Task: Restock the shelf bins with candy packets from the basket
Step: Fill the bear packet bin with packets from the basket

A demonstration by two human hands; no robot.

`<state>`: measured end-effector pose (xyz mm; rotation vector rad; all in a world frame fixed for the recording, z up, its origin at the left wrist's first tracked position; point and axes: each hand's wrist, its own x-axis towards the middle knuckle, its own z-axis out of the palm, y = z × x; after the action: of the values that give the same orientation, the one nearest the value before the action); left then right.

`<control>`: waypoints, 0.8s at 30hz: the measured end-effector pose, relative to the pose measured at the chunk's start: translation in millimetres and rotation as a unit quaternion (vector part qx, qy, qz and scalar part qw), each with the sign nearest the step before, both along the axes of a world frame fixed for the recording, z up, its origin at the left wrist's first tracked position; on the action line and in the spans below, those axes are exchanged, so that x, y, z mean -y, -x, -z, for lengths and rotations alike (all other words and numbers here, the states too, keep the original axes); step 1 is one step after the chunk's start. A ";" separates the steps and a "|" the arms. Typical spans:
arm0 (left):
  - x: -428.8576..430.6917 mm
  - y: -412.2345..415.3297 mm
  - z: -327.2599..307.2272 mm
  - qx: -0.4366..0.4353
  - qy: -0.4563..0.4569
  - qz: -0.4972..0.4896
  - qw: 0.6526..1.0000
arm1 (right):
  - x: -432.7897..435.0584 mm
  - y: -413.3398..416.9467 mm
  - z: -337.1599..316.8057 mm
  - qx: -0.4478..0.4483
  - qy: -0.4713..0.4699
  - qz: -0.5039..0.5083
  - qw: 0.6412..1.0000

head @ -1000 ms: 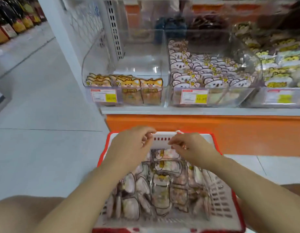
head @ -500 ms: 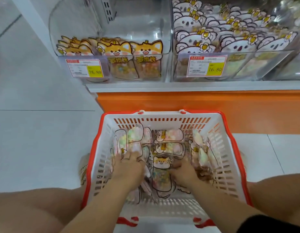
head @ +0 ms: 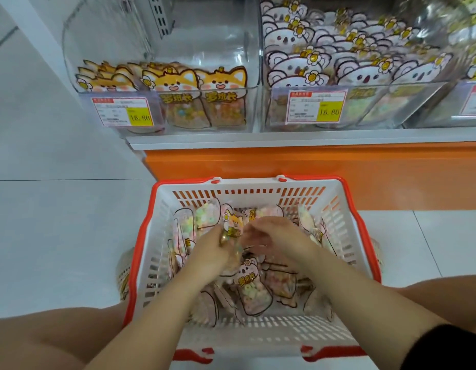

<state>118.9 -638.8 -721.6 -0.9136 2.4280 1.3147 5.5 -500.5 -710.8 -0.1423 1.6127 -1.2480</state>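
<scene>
Left hand (head: pixel 213 253): I grip a fox packet (head: pixel 232 226), held over the basket (head: pixel 258 186) middle.
Right hand (head: pixel 281 236): beside that packet; its grasp is blurred, so I cannot tell.
Remaining: many loose packets (head: pixel 254 292) lie in the basket; the fox bin (head: pixel 162 76) beyond it looks sparse.

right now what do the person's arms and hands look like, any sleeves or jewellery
Both forearms are bare: no gloves, watch or bracelet. No rings show on the left hand or right hand, though both are blurred. A black fabric sleeve edge covers the upper right arm; the left arm shows none.
</scene>
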 end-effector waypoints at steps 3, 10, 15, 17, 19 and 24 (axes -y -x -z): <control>12.1 -6.5 -0.4 0.019 0.023 -0.031 0.999 | -23.5 14.5 30.6 -0.124 -0.182 -0.168 0.961; 10.6 -8.9 3.1 0.018 0.041 -0.036 0.998 | -47.6 -22.2 112.1 -0.235 -0.362 -0.320 0.843; 8.4 -8.8 2.0 0.008 0.036 -0.037 0.999 | -49.1 -46.9 119.7 -0.230 -0.371 -0.325 0.839; 8.7 -8.0 1.8 0.008 0.033 -0.040 0.999 | -51.5 -45.5 121.0 -0.235 -0.369 -0.246 0.865; 8.7 -7.0 1.5 0.008 0.034 -0.040 0.999 | -49.8 -38.7 124.7 -0.206 -0.349 -0.162 0.900; 6.4 -5.7 -0.7 0.011 0.031 -0.037 0.999 | -51.9 -41.6 133.9 -0.132 -0.324 0.013 0.937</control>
<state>124.6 -645.1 -720.9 -1.0366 2.4535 1.2514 47.1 -448.6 -844.7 0.1337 2.1847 -0.6762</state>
